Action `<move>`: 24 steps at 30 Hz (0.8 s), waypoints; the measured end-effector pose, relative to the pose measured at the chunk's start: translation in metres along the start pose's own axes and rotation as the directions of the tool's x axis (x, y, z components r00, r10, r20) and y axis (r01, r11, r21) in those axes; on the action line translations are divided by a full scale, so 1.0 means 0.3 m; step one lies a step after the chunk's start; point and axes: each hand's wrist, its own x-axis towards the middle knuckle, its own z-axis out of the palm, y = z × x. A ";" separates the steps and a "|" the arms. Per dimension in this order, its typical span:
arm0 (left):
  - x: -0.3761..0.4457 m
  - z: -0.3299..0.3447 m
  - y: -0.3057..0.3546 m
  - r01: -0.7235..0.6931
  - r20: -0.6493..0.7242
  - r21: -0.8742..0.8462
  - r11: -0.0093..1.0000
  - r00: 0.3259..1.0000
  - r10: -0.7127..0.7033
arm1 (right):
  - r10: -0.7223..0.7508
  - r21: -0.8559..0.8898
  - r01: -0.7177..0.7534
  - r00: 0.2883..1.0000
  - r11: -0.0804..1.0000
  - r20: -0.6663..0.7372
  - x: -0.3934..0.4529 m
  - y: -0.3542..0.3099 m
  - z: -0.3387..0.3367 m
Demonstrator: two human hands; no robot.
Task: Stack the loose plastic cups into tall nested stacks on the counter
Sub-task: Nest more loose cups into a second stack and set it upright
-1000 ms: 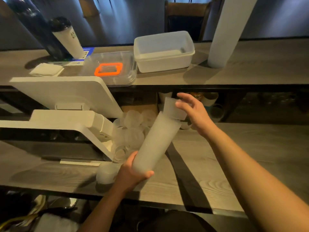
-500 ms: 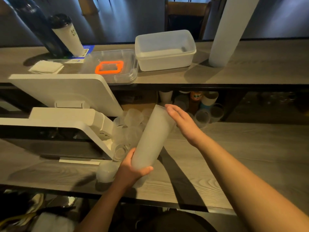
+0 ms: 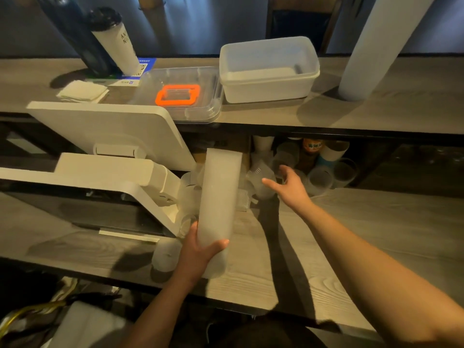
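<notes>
Frosted plastic: a tall nested cup stack (image 3: 221,199) stands tilted at centre frame over the wooden counter (image 3: 351,234), the left hand (image 3: 200,252) wrapped around its lower end. The right hand (image 3: 288,187), fingers spread and holding nothing, reaches among loose cups (image 3: 261,177) at centre right. Lettering on the tumbler (image 3: 118,43), upper left, is partly legible: "AN", "NI".

Lower wood-grain bench (image 3: 376,234) across frame middle: white terminal stand (image 3: 105,177) at left, loose clear cups (image 3: 190,194) beside its base, one cup (image 3: 165,254) near front edge. Upper shelf (image 3: 414,106): white tub (image 3: 268,71), clear lid (image 3: 180,96), napkins (image 3: 82,91), tall cup stack (image 3: 371,54) at right.
</notes>
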 end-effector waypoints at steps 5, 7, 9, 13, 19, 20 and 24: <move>0.016 -0.005 -0.001 0.018 -0.014 -0.005 1.000 1.000 -0.018 | -0.105 -0.302 0.102 0.995 0.948 0.006 0.082 -0.019 0.041; 0.017 -0.009 -0.001 0.024 -0.011 0.000 1.000 1.000 -0.024 | -0.148 -0.435 0.142 0.989 0.889 0.021 0.109 -0.029 0.053; 0.022 -0.010 -0.007 0.036 -0.017 -0.012 0.999 0.999 -0.037 | -0.138 -0.506 0.145 0.989 0.850 0.053 0.130 -0.031 0.061; 0.026 -0.006 0.000 0.054 -0.033 -0.022 0.998 0.998 -0.055 | -0.129 -0.555 0.146 0.989 0.819 0.069 0.146 -0.025 0.072; 0.058 0.006 0.001 0.042 -0.055 -0.006 0.999 0.998 -0.043 | -0.161 -0.385 0.135 0.986 0.913 -0.035 0.123 -0.044 0.058; 0.061 0.010 0.004 0.033 -0.056 0.008 0.999 0.998 -0.032 | -0.150 -0.302 0.128 0.988 0.945 -0.049 0.113 -0.048 0.051; 0.076 0.030 0.013 0.004 -0.056 0.022 1.000 0.998 -0.003 | -0.072 0.104 0.087 0.988 0.991 -0.135 0.043 -0.074 0.017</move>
